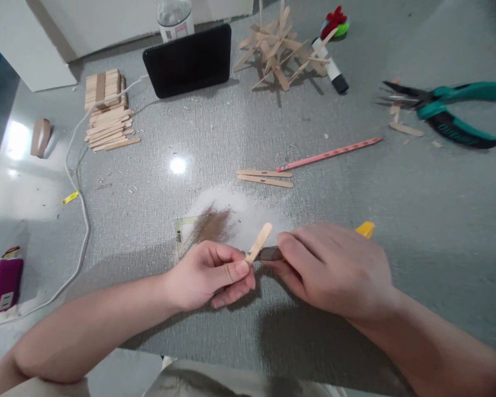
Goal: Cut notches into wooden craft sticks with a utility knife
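Between thumb and fingers, my left hand (219,275) pinches a wooden popsicle stick (259,241) that tilts up to the right. A utility knife (270,253) is gripped in my right hand (334,264); its blade end touches or lies very close to the stick's edge, and a yellow end (365,229) shows beyond the knuckles. My right fingers hide most of the handle. Just beyond the hands, a whitish patch with brown dust (213,223) covers part of a printed sheet (182,237). Two more popsicle sticks (264,177) with dark marks lie further out.
A pink pencil (330,154) lies beyond my right hand, with teal pliers (438,107) at the right. At the back are a stick structure (276,47), a glue stick (330,66) and a black phone (188,60). Stacked sticks (109,127) and a white cable (82,220) lie left.
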Motion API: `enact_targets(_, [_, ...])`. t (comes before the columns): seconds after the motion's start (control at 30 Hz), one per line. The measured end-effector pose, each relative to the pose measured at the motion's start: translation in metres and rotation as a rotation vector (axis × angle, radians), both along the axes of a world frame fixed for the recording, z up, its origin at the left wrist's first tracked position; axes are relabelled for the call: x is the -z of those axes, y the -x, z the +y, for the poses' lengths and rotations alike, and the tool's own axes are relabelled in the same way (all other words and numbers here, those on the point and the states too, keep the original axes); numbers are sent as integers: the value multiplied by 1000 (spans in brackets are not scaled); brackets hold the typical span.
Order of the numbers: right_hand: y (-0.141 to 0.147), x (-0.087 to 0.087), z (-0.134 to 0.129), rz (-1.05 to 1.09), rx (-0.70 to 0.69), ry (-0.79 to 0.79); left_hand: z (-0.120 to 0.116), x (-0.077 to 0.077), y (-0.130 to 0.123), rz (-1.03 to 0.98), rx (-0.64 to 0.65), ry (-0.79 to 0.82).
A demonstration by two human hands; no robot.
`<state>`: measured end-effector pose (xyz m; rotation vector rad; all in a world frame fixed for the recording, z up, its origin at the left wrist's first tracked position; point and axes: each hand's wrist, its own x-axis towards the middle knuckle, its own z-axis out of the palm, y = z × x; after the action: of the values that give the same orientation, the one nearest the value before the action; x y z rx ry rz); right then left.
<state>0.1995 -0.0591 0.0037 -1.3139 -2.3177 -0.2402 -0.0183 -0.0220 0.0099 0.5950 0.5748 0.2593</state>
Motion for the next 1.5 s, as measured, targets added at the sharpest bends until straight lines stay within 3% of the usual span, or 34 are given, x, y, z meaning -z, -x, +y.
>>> enact_targets(0.3, [8,0,-6,29,62,14,-8,2,-3,-10,-39,-25])
enact_targets(0.53, [6,-4,-5,-32,54,-21,-5,3,-3,45,26,-105])
enact_targets(0.77, [17,-20,-17,-212,218,32,-12,-1,0,348,-51,-512])
enact_targets(1.07, [19,-28,-22,-243,251,70,-7,-10,0,623,130,-933])
enact_targets(1.3, [19,-28,-22,-227,253,68,-10,-3,5,619,122,-823])
enact_targets(1.5, [18,-27,-22,-213,251,59,-7,-6,6,577,151,-756])
